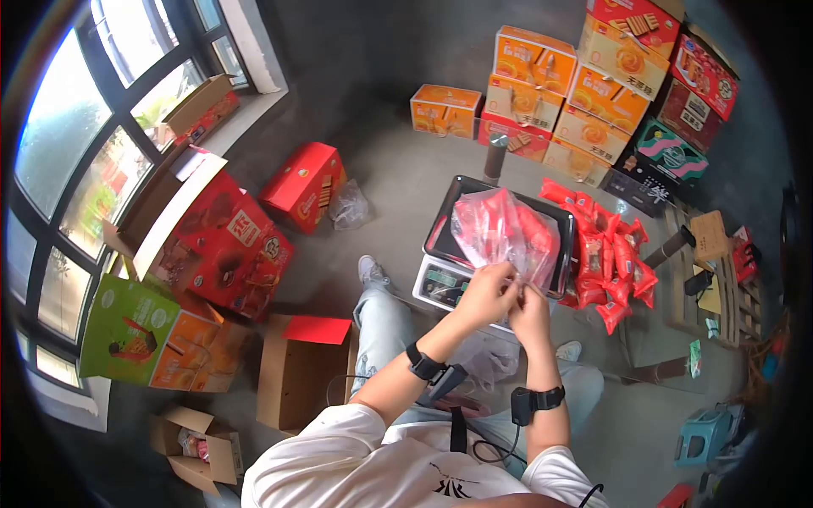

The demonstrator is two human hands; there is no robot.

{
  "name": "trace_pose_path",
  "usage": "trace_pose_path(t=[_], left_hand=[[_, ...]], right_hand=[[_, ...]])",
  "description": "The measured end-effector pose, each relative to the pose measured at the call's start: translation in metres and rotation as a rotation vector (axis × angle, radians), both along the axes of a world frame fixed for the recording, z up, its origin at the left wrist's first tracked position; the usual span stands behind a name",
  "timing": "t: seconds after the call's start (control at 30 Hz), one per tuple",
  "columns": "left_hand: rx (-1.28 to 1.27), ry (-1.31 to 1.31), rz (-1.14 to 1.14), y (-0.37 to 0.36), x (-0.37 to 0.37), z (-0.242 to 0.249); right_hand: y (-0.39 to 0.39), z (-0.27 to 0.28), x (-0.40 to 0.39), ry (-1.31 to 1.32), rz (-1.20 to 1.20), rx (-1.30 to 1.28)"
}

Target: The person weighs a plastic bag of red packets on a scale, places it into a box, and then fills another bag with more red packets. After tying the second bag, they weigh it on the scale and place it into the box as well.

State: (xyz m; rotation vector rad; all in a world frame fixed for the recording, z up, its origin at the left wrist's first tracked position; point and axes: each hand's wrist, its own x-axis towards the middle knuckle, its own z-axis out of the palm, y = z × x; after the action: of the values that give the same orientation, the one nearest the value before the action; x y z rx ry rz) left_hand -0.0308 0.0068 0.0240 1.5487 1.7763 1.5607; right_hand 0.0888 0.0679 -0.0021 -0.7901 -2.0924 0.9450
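A clear plastic bag (517, 241) with red packets inside lies on the black tray (439, 244) of a digital scale (430, 288). Its gathered mouth faces me and is pinched by both my hands. My left hand (489, 296) is closed on the bag's edge, fingertips meeting those of my right hand (530, 311), also closed on the plastic. Just right of the scale, a pile of red snack packets (605, 258) lies on the glass table. Fingers partly cover the bag's mouth, so whether it is knotted cannot be seen.
Stacked orange snack boxes (533, 59) stand behind the table. Large red cartons (224, 241), a green and orange box (131, 334) and an open cardboard box (292, 372) are at the left. Loose plastic bags (487, 360) lie near my lap. A blue stool (705, 436) is lower right.
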Motion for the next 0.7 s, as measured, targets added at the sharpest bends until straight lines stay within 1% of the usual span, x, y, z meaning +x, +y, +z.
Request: trace_pose_path(t=[0.03, 0.07, 0.1, 0.13, 0.17, 0.2, 0.27, 0.33, 0.43, 0.5, 0.53, 0.57, 0.6, 0.63, 0.67, 0.7], left_hand=[[-0.014, -0.059, 0.008, 0.001, -0.001, -0.006], [-0.043, -0.190, -0.001, -0.002, 0.000, -0.003], [-0.048, -0.256, -0.007, -0.001, 0.001, -0.006], [-0.054, -0.323, -0.014, 0.000, 0.001, -0.011], [-0.079, -0.353, -0.050, 0.001, -0.001, -0.014], [-0.055, -0.357, -0.035, 0.002, 0.001, -0.016], [-0.110, -0.471, -0.056, 0.003, 0.001, -0.016], [-0.039, -0.650, -0.133, 0.013, -0.002, -0.035], [-0.023, -0.594, -0.067, 0.016, -0.005, -0.036], [-0.026, -0.628, -0.077, 0.014, -0.003, -0.031], [-0.031, -0.634, -0.077, 0.013, -0.003, -0.028], [-0.032, -0.632, -0.084, 0.016, -0.003, -0.029], [-0.016, -0.637, -0.038, 0.018, -0.003, -0.033], [-0.003, -0.643, 0.011, 0.018, -0.003, -0.039], [-0.013, -0.647, 0.010, 0.019, -0.005, -0.044], [0.037, -0.573, 0.119, 0.021, -0.010, -0.047]], right_hand=[[0.003, 0.001, 0.002, -0.063, 0.022, 0.105], [0.005, 0.001, 0.004, -0.127, 0.047, 0.207], [0.003, 0.007, 0.004, -0.128, 0.059, 0.306], [0.002, 0.007, 0.004, -0.133, 0.049, 0.310], [0.002, 0.005, 0.003, -0.111, 0.034, 0.365], [0.002, 0.003, 0.002, -0.088, 0.017, 0.421], [0.002, -0.001, 0.001, -0.048, -0.014, 0.412], [0.001, -0.001, -0.001, 0.029, -0.051, 0.342], [0.001, -0.001, -0.005, 0.074, -0.148, 0.249], [0.002, -0.001, -0.007, 0.143, -0.190, 0.206], [0.002, 0.002, -0.008, 0.147, -0.201, 0.211], [0.001, 0.005, -0.009, 0.182, -0.219, 0.295], [-0.001, 0.006, -0.010, 0.215, -0.235, 0.377], [-0.005, 0.004, -0.009, 0.243, -0.246, 0.334], [-0.005, 0.003, -0.007, 0.238, -0.250, 0.326], [-0.004, 0.003, -0.005, 0.301, -0.301, 0.379]])
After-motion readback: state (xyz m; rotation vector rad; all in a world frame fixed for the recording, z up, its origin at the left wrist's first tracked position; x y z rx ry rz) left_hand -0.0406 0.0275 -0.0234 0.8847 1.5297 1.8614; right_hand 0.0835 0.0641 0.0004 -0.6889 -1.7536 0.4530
